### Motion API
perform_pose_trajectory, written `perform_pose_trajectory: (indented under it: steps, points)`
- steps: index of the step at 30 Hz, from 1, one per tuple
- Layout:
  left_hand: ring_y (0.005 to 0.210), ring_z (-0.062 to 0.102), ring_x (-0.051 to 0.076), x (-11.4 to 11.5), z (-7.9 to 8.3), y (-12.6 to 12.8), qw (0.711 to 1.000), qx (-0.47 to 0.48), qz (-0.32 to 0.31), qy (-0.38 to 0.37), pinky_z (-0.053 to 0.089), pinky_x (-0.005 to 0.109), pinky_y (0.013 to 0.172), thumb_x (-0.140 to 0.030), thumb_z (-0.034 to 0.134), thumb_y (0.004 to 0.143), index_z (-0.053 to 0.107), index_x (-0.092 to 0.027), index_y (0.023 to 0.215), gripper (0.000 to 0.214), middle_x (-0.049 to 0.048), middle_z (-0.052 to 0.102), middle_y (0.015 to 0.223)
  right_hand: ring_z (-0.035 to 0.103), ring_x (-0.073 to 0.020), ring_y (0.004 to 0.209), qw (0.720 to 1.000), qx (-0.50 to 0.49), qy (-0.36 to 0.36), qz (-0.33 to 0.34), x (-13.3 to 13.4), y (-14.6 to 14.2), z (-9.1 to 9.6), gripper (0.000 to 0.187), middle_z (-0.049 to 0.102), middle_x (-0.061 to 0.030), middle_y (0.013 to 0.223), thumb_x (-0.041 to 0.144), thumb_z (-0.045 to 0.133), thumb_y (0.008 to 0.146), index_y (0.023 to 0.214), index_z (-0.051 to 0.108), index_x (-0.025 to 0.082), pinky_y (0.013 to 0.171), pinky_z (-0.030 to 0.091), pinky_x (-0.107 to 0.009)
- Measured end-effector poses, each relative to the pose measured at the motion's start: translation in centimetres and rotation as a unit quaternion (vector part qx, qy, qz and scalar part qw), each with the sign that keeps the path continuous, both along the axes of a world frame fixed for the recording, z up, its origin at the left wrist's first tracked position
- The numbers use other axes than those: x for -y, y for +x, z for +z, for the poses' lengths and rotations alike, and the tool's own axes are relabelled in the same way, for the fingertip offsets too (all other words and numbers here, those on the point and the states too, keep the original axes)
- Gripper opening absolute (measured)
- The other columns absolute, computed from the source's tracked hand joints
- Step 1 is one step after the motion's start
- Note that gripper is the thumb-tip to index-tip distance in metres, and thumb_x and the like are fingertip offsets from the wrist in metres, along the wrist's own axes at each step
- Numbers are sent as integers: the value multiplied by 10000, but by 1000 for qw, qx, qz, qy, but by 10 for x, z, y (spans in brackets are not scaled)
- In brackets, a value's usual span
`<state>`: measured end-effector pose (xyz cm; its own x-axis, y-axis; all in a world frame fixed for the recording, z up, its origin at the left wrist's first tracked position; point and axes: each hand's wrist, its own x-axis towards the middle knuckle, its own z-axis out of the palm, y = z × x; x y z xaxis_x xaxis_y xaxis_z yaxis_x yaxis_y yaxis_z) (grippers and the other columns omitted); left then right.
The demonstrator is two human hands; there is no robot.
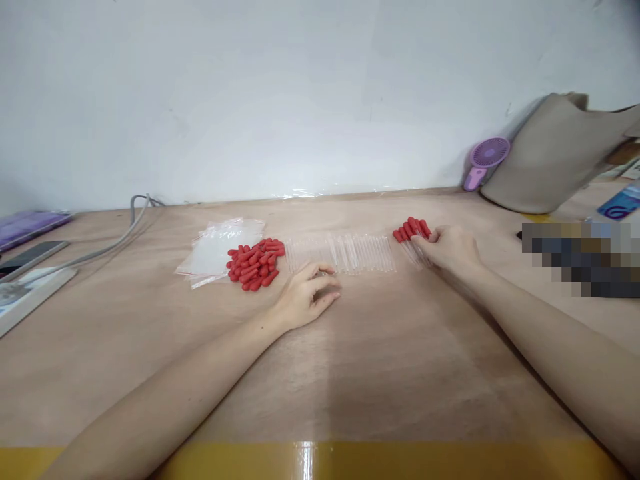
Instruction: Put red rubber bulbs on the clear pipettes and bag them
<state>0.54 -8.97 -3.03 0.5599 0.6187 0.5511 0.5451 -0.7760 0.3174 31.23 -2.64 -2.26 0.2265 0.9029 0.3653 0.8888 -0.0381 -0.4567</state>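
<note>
My left hand rests at the near edge of a row of clear thin tubes. Its fingers are loosely curled, thumb apart, with nothing visible between them. A pile of loose red rubber bulbs lies to its left. Further right, my right hand is closed at a small group of droppers, clear tubes with red bulbs on their far ends. Its thumb and fingertips pinch at the rightmost dropper, partly hiding it. The bulbed droppers lie side by side, slightly slanted.
Clear plastic bags lie stacked behind the bulb pile. A cable, a phone and a purple case are at the left. Back right, a purple handheld fan leans by a beige bag. Yellow tape runs along the front edge.
</note>
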Motion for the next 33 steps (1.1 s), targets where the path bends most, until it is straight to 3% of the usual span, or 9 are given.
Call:
perform_pose_trajectory:
  steps: [3, 7, 15, 26, 30, 33]
  points:
    - [865, 531, 167, 0, 0, 0, 1000, -1, -1, 1, 460, 326, 781, -230, 568, 793, 659, -192, 902, 147, 72, 573, 1015, 464, -169, 521, 1000, 11, 0, -22, 5, -7, 7, 260, 483, -50, 518, 388, 594, 683, 557, 467, 199, 529, 312, -322]
    - [860, 529, 165, 0, 1, 1, 1000, -8, 2, 1, 455, 318, 778, -229, 568, 793, 660, -189, 899, 146, 72, 571, 1014, 518, -205, 598, 1000, 12, 14, 8, 11, -22, 10, 193, 550, -70, 606, 362, 586, 694, 618, 512, 200, 560, 357, -332]
    - [867, 531, 164, 0, 2, 1, 1000, -17, -1, -10, 445, 314, 788, -230, 553, 804, 659, -181, 882, 140, 74, 569, 1004, 568, -277, 704, 992, 75, -92, 51, 13, -50, 6, 311, 628, -103, 700, 473, 520, 723, 637, 657, 207, 597, 398, -385]
    - [877, 544, 165, 0, 0, 2, 999, -22, -2, -26, 445, 314, 793, -224, 545, 807, 654, -184, 886, 140, 67, 566, 992, 581, -285, 841, 973, 69, -218, 12, 14, -60, 20, 324, 643, -106, 850, 430, 454, 768, 732, 688, 210, 680, 405, -373]
    - [880, 544, 167, 0, 3, 2, 999, -14, 15, -32, 447, 309, 780, -245, 561, 799, 647, -185, 899, 145, 65, 571, 996, 585, -281, 823, 974, 75, -213, 12, 15, -62, 20, 308, 645, -103, 833, 383, 425, 794, 721, 662, 200, 651, 390, -355]
    - [872, 545, 165, -3, 9, 0, 998, 6, 47, -40, 444, 309, 781, -265, 578, 791, 639, -184, 828, 108, 50, 579, 952, 582, -257, 749, 989, 68, -133, 16, 18, -65, 17, 295, 646, -95, 809, 381, 412, 816, 779, 635, 192, 592, 355, -324]
